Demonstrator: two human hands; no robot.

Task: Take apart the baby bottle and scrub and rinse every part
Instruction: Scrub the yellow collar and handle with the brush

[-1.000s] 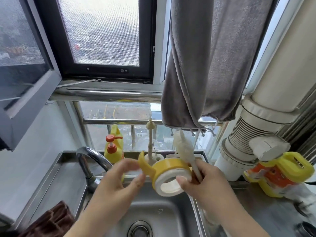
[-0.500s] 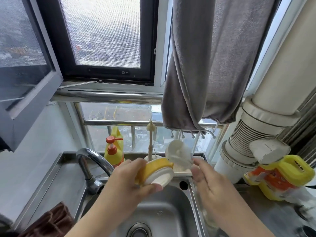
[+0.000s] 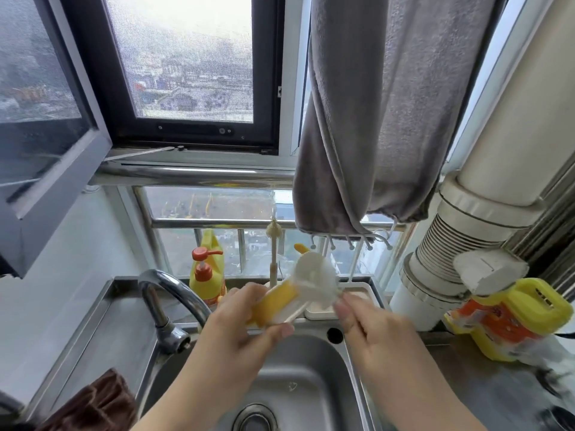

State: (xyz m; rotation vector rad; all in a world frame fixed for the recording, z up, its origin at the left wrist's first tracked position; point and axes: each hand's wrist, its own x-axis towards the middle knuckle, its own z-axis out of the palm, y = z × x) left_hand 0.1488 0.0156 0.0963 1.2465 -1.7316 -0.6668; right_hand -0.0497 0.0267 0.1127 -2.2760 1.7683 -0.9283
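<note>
My left hand (image 3: 236,334) grips the yellow bottle collar (image 3: 277,301) with its white inner rim, held tilted over the sink (image 3: 311,377). My right hand (image 3: 370,331) holds a white sponge brush (image 3: 317,279) whose round head presses against the collar's top right side. The brush handle is mostly hidden by the collar and my fingers. A thin nipple brush (image 3: 273,253) stands upright behind, by the window rail.
A curved steel faucet (image 3: 168,293) rises left of the sink. A yellow soap pump bottle (image 3: 207,275) stands at the back. A white drying rack tray (image 3: 357,293) sits behind my hands. A grey towel (image 3: 389,119) hangs above. A yellow-orange container (image 3: 510,318) lies right, a brown cloth (image 3: 96,402) lower left.
The collar turned from facing me to edge-on in my left hand. The brush head swung from upright beside the collar onto its upper side, and my right hand drew apart from the collar.
</note>
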